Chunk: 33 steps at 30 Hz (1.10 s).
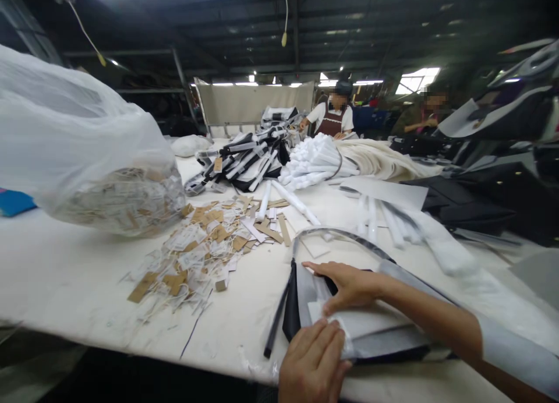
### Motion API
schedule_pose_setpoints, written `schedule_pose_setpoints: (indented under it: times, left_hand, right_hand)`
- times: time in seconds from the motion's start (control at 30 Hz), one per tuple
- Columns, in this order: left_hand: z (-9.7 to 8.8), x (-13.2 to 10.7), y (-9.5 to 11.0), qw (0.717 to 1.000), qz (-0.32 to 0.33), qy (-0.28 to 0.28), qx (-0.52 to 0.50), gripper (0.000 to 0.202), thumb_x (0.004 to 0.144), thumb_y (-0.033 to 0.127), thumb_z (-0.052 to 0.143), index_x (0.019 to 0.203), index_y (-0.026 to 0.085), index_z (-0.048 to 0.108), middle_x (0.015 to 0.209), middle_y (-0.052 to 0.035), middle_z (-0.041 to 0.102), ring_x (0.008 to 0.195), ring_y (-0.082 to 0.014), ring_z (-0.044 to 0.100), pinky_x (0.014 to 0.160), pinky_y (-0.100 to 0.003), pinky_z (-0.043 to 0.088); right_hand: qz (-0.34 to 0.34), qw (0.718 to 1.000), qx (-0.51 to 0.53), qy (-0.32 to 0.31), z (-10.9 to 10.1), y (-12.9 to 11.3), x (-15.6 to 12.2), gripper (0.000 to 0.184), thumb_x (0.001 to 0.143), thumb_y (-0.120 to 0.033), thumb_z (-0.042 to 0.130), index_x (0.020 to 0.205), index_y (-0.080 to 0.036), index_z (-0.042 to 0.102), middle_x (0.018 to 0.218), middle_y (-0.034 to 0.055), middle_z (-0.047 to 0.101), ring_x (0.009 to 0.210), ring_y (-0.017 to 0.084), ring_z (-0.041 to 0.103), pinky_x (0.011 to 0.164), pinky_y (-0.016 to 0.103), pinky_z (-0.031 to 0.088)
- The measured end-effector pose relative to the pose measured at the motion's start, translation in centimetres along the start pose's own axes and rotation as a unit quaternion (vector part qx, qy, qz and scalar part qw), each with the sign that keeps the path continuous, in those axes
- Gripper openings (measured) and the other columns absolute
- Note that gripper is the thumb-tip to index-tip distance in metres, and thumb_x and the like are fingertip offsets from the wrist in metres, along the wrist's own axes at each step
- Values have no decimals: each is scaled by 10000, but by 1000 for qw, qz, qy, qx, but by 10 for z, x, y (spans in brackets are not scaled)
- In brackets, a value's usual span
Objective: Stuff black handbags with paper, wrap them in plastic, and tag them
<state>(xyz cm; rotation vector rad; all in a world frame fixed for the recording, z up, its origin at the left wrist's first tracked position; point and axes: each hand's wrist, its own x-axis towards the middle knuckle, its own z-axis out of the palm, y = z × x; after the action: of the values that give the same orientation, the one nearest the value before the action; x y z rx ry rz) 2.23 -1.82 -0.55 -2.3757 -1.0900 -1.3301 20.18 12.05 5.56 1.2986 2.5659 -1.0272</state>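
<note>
A black-and-grey bag point(290, 315) with a long curved handle lies at the table's front edge, its handle wrapped in clear film. White, partly see-through wrapping point(384, 321) covers its upper face. My right hand point(351, 283) rests flat on the bag, fingers stretched to the left and thumb apart. Just below it, my left hand point(312, 359) has its fingers together, closed over the near edge of the wrapping, with its thumb underneath. A small white piece point(315, 313) shows between the hands; its kind is unclear.
Loose tags point(187, 257) with strings lie left of the bag. A large clear plastic sack point(117, 199) of tags stands farther left. Behind are white tubes point(321, 161), wrapped black-and-white goods point(248, 158) and black bags point(463, 199). A person point(334, 115) works across the table point(78, 275).
</note>
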Motion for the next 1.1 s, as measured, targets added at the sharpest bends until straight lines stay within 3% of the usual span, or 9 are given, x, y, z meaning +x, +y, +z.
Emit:
schedule_pose_setpoints:
  times: [0.13,0.27,0.57,0.77,1.0,1.1]
  left_hand:
    - [4,0,-3,1000,19,11,18,332,1009,327,418,1103,165,692,1060,-44,770,986,-173,724,831,-263,581]
    - [9,-1,-5,999,28,23,27,354,1009,348,408,1085,159,697,1015,-49,779,964,-168,730,818,-253,585]
    - [16,-1,-9,996,57,49,41,399,1018,361,365,1028,160,709,958,-45,787,903,-163,745,795,-234,587]
    - [27,-8,-7,994,41,88,47,391,1013,365,368,1039,174,708,944,-43,788,884,-172,747,760,-260,601]
    - [62,-27,-13,983,20,179,20,413,1007,406,363,1001,199,720,861,-52,787,841,-180,750,749,-265,595]
    - [60,-26,-13,981,20,192,15,402,1007,399,374,994,200,724,864,-42,789,844,-173,748,763,-256,591]
  right_hand:
    - [36,997,73,0,3,8,20,1036,616,-522,809,1511,-208,393,1283,112,630,1120,298,609,1005,364,435]
    - [73,992,106,15,4,12,33,959,545,-439,840,1411,-153,542,1132,90,679,949,259,650,863,307,483]
    - [1,986,144,85,11,18,30,430,632,-400,767,1026,-229,781,815,0,705,762,194,614,691,246,432]
    - [18,981,137,133,21,24,37,372,730,-454,679,972,-196,794,764,19,720,710,182,611,604,240,404]
    - [27,980,91,174,21,25,52,325,829,-389,558,853,-164,792,811,55,756,787,218,657,707,278,452]
    - [14,986,91,142,10,20,38,474,896,-490,473,1077,-158,760,921,69,764,861,229,680,782,291,480]
